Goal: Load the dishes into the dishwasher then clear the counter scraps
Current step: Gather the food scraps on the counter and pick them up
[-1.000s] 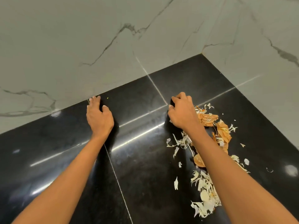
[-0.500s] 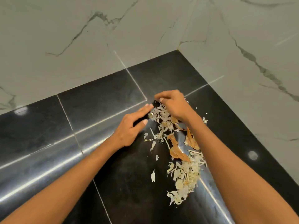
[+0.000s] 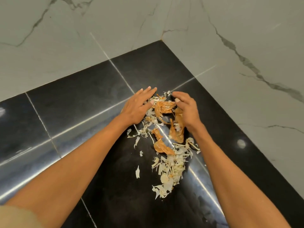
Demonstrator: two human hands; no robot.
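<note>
Nearest you, your two bare forearms are reaching in from 7 and 5 o'clock across the black tiled counter. Between them, a loose trail of pale scraps is lying on the tiles and running up toward 12 o'clock, with one stray flake sitting apart at its 9 o'clock side. Farther along, orange peels are mixing into the pile. Your left hand is resting flat and relaxed, fingers straight, its edge touching the scraps at 9 o'clock of the heap. Your right hand is cupping the heap from 3 o'clock, fingers curving over the peels; you cannot tell whether it is actually gripping any. Beyond both hands, marbled white wall tiles are meeting in a corner at 12 o'clock.
</note>
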